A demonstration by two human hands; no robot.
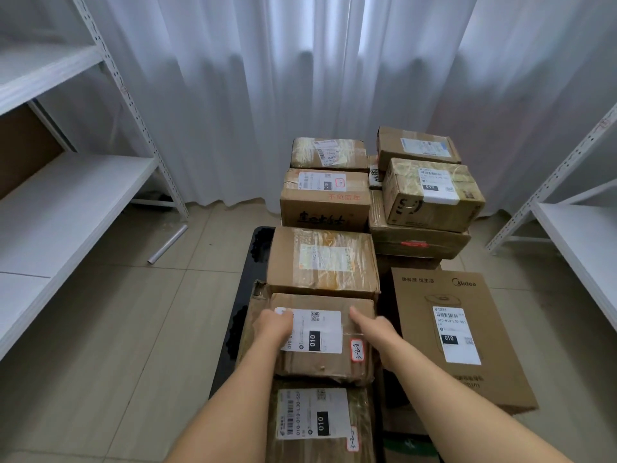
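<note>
Cardboard box [320,364] labelled "010", "3-2-8": fingers of left hand [272,324], right hand [374,326] clasp its sides.

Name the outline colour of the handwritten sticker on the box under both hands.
Red, on the sticker of the box; head view.
</note>
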